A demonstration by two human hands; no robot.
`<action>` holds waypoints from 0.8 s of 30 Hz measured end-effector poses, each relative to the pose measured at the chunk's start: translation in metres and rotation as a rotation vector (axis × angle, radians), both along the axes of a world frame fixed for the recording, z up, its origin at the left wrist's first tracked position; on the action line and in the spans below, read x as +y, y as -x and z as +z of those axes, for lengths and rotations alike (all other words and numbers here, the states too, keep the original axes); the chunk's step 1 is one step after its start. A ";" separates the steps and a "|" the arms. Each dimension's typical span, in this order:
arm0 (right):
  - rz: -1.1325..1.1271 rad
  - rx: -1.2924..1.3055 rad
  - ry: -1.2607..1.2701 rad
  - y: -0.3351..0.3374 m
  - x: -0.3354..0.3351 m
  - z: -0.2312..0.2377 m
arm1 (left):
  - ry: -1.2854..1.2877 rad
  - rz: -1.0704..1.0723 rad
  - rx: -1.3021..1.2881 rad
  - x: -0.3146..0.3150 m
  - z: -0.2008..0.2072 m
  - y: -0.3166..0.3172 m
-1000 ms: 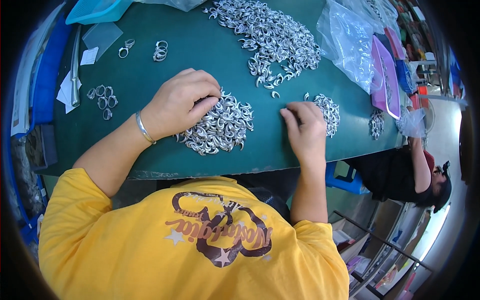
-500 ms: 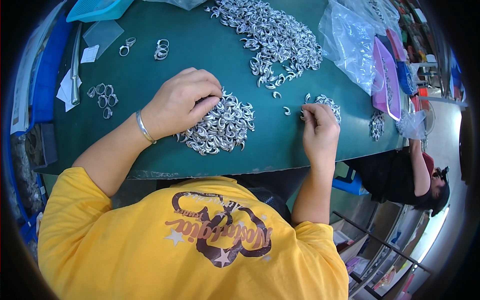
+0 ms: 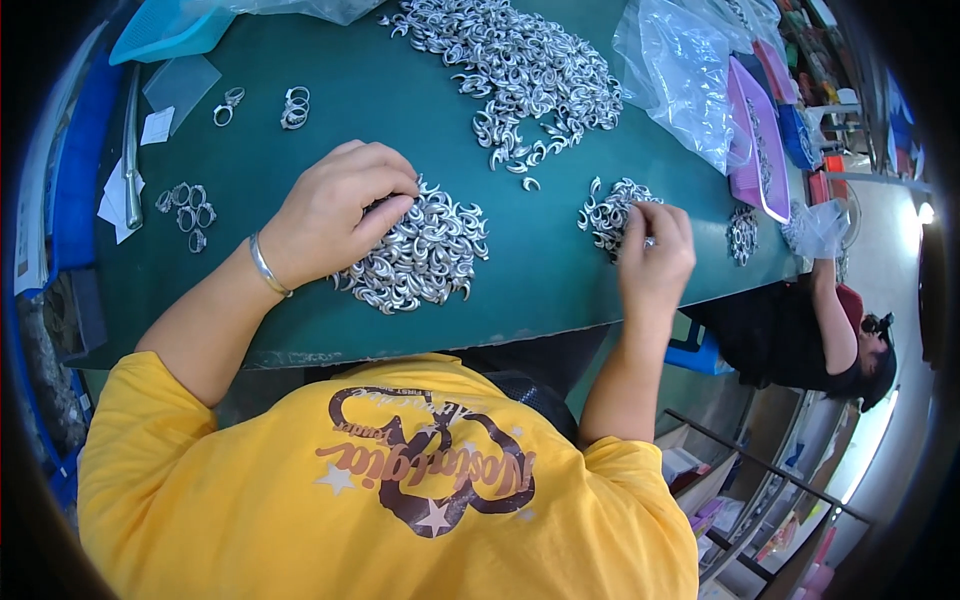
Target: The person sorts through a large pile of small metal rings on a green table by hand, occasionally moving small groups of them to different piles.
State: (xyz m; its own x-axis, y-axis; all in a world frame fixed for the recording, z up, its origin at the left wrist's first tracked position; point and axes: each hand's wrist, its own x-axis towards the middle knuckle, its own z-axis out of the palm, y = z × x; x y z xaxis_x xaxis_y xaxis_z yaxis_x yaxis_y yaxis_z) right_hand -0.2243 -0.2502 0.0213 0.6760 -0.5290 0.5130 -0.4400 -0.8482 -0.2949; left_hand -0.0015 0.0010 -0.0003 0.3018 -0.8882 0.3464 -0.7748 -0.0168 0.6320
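Observation:
My left hand (image 3: 345, 212), with a silver bangle at the wrist, rests against the far left side of a heap of small silver crescent-shaped metal pieces (image 3: 425, 255). Its thumb and bent fingers come together at the heap's edge; what they pinch, if anything, is hidden. To the right, my right hand (image 3: 657, 250) is at the near right side of a smaller pile of the same crescents (image 3: 610, 212). Thumb and fingers are closed in a pinch there, and I cannot make out what is between them. One loose crescent (image 3: 530, 184) lies between the smaller pile and the large spread.
A large spread of crescents (image 3: 540, 70) covers the far middle of the green table (image 3: 520, 290). Ring-shaped metal pieces (image 3: 190, 205) and a metal rod (image 3: 132, 160) lie left. Clear plastic bags (image 3: 680, 85) and a purple basket (image 3: 755, 140) stand right. Another person (image 3: 800, 335) sits beyond.
My right hand has moved from the left side of the small pile to its near right side. A loose crescent beside that pile is gone from its spot. The view has shifted slightly.

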 end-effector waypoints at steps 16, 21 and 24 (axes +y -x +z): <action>0.443 0.048 -0.240 -0.046 0.031 -0.013 | 0.034 0.003 0.012 0.000 -0.001 0.000; 0.594 0.065 -0.127 -0.031 0.023 -0.013 | 0.037 0.005 0.010 0.001 -0.003 0.000; 0.490 0.038 -0.127 -0.022 0.020 -0.009 | 0.035 0.005 0.006 0.000 -0.002 0.000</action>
State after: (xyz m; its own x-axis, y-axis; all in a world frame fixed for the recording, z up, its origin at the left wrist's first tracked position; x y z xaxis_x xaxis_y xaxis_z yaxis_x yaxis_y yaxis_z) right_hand -0.2021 -0.2298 0.0123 0.8773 -0.2021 0.4352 -0.0122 -0.9160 -0.4010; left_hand -0.0014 0.0012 -0.0021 0.3087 -0.8739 0.3755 -0.7710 0.0013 0.6369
